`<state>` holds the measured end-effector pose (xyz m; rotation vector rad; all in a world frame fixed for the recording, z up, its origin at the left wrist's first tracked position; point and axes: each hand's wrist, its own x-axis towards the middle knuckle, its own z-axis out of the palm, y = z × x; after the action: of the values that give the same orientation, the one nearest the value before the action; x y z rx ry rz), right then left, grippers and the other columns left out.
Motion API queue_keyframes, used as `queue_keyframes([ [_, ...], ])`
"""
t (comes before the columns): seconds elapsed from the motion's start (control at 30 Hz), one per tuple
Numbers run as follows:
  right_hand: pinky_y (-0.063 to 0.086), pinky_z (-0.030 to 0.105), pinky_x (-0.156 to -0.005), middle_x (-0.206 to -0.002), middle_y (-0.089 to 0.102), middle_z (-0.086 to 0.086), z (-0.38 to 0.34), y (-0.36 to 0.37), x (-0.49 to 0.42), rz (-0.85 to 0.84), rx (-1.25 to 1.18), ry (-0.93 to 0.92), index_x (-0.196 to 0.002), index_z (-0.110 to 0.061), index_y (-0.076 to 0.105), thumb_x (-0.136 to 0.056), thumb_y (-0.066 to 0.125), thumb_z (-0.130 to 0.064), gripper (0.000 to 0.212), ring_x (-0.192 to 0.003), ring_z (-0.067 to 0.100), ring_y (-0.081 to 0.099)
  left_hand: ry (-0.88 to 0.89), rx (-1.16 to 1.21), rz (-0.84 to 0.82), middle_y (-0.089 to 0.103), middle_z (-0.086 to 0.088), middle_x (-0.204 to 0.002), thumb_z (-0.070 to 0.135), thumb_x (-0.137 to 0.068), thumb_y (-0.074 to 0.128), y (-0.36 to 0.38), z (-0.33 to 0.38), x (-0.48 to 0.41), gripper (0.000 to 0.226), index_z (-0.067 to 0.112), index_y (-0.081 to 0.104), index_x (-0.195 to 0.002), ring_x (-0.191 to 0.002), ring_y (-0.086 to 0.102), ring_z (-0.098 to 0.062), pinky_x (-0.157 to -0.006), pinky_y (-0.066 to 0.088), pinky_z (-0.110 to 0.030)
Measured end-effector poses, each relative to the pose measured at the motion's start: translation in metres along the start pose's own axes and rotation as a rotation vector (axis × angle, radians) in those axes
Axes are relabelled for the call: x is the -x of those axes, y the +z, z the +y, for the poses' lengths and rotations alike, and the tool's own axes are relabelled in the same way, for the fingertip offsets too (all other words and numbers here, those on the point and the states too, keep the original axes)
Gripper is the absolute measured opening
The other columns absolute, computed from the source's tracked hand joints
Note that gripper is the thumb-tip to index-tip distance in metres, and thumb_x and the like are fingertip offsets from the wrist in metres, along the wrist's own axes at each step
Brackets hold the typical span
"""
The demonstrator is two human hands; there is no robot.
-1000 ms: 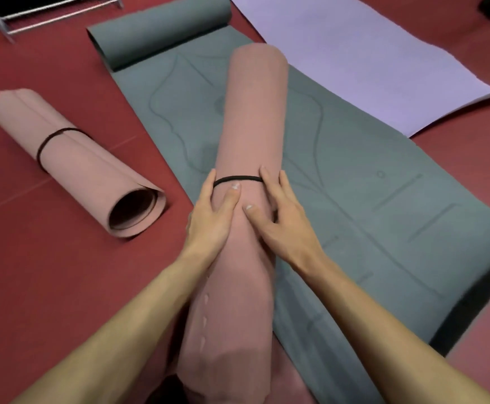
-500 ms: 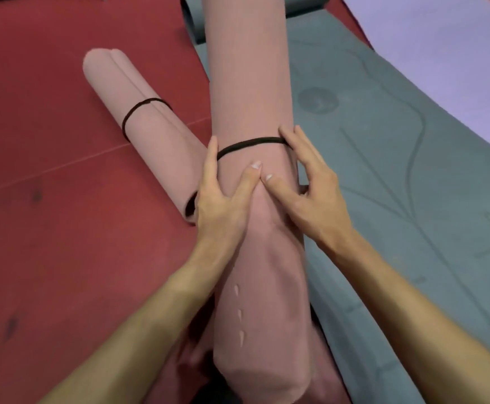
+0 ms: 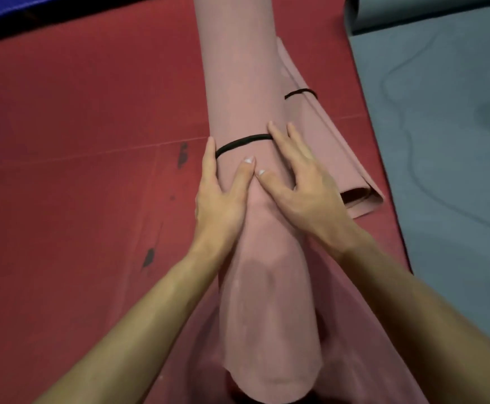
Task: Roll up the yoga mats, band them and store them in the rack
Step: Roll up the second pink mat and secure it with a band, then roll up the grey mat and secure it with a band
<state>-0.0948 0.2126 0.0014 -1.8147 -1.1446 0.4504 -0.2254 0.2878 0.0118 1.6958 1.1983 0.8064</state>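
Two grips, left hand [image 3: 220, 199] and right hand [image 3: 305, 188], clasp the rolled mat [image 3: 238, 68] at its band [image 3: 243, 140].

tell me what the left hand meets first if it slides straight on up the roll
Likely the black band round the held pink mat: the left hand points up the roll, its thumb tip just short of the band.
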Motion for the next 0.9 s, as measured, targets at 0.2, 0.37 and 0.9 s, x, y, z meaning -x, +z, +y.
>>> queue_keyframes([
  [0.2, 0.031, 0.057, -0.119, -0.175, -0.008, -0.007, -0.016, 0.065, -0.008, -0.283, 0.114, -0.013, -0.160, -0.057, 0.009, -0.104, 0.045, -0.050, 0.067, -0.160, 0.017, 0.012, -0.073, -0.148, 0.004, 0.030, 0.030, -0.156, 0.067, -0.095, 0.045, -0.045, -0.054, -0.004, 0.080, 0.044, 0.012, -0.164, -0.141, 0.035, 0.005, -0.118, 0.030, -0.028],
  [0.37, 0.031, 0.054, -0.119, -0.174, -0.011, 0.005, 0.011, 0.122, -0.005, -0.465, 0.384, 0.031, -0.164, -0.046, 0.001, -0.112, 0.026, -0.041, 0.058, -0.160, 0.035, 0.002, -0.070, -0.578, -0.216, 0.002, 0.004, -0.175, 0.039, -0.112, 0.023, -0.035, -0.096, -0.007, 0.057, 0.035, 0.006, -0.166, -0.159, 0.015, -0.024, -0.123, 0.031, -0.048],
  [0.9, 0.032, 0.040, -0.123, -0.151, 0.048, 0.024, 0.101, -0.024, 0.081, -0.385, 0.430, -0.102, -0.149, 0.001, 0.048, -0.086, 0.067, -0.017, 0.069, -0.143, 0.036, 0.043, 0.653, -0.481, -0.248, 0.045, -0.010, -0.159, 0.029, -0.101, 0.045, 0.117, -0.020, 0.020, 0.047, 0.010, 0.056, -0.143, -0.155, 0.028, -0.026, -0.126, 0.024, -0.050],
])
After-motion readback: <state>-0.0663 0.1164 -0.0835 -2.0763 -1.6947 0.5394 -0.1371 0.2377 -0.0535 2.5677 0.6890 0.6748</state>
